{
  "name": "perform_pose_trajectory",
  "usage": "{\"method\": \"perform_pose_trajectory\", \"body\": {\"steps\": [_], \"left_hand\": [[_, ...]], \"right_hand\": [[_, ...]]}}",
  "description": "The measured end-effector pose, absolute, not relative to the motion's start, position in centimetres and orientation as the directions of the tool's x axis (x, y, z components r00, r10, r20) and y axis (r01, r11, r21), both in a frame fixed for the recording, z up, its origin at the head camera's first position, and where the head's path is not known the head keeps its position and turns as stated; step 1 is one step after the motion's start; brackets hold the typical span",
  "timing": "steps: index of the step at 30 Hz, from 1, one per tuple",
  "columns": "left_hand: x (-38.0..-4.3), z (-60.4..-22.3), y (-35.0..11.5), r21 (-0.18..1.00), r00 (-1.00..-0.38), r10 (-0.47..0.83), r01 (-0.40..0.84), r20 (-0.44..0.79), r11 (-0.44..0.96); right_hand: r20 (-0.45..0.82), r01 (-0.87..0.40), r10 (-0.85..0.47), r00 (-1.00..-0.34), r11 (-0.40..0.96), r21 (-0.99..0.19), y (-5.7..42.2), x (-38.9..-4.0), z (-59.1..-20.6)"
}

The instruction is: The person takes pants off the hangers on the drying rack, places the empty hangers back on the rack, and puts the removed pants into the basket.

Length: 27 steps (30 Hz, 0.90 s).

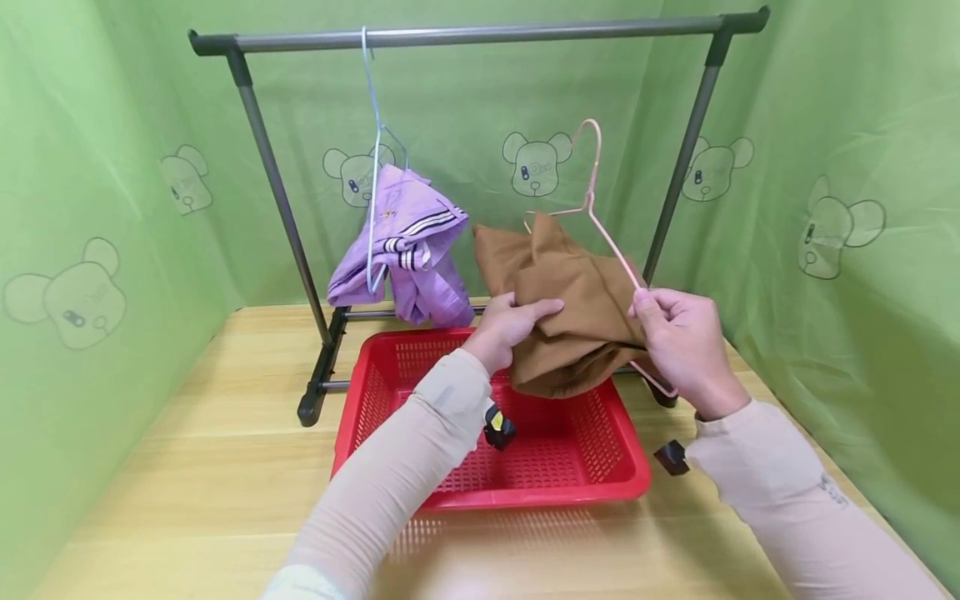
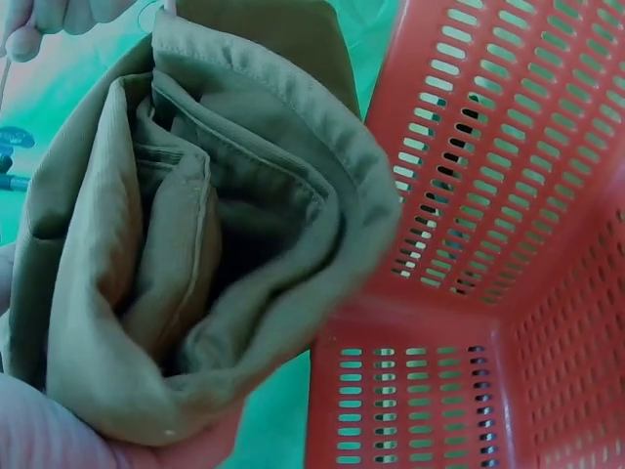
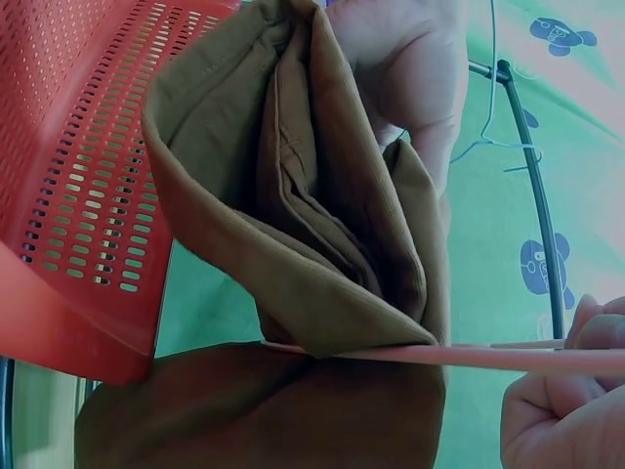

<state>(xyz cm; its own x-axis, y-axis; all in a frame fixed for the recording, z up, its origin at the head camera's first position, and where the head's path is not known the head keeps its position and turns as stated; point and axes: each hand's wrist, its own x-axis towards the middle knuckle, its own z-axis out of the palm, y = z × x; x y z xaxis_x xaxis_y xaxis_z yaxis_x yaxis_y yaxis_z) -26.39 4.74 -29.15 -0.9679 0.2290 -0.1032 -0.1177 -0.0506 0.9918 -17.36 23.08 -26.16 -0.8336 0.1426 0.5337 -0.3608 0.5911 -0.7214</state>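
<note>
Folded brown trousers lie over the lower bar of a pink hanger, held above the red basket. My left hand grips the trousers at their left side, thumb on top and the other fingers hidden beneath. The right hand pinches the hanger's right side between thumb and fingers. In the right wrist view the pink bar passes across the brown cloth. The left wrist view looks into the open, layered folds. The hanger's hook points up, apart from the rail.
A red perforated basket stands on the wooden table. Behind it, a clothes rack's grey rail carries a light blue hanger with a purple garment. Green fabric walls enclose the table.
</note>
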Motion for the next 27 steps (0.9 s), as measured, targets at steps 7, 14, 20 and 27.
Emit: {"method": "perform_pose_trajectory", "body": {"steps": [7, 14, 20, 27], "left_hand": [[-26.5, -29.4, 5.1, 0.974, -0.971, 0.23, -0.112, -0.064, -0.199], [-26.6, -29.7, 5.6, 0.924, -0.971, 0.229, -0.151, -0.072, -0.352], [-26.7, -30.1, 5.9, 0.895, -0.975, 0.21, -0.155, -0.07, -0.418], [-26.6, -30.2, 6.0, 0.851, -0.967, 0.236, -0.199, -0.091, -0.486]], "right_hand": [[0.525, -0.346, 0.142, -0.839, 0.606, -0.717, 23.1, -17.4, -26.2], [0.531, -0.343, 0.133, -0.837, 0.628, -0.698, 23.2, -17.4, -26.2], [0.527, -0.334, 0.132, -0.839, 0.64, -0.692, 23.3, -17.2, -26.2], [0.523, -0.319, 0.129, -0.842, 0.663, -0.677, 23.3, -17.0, -26.1]]}}
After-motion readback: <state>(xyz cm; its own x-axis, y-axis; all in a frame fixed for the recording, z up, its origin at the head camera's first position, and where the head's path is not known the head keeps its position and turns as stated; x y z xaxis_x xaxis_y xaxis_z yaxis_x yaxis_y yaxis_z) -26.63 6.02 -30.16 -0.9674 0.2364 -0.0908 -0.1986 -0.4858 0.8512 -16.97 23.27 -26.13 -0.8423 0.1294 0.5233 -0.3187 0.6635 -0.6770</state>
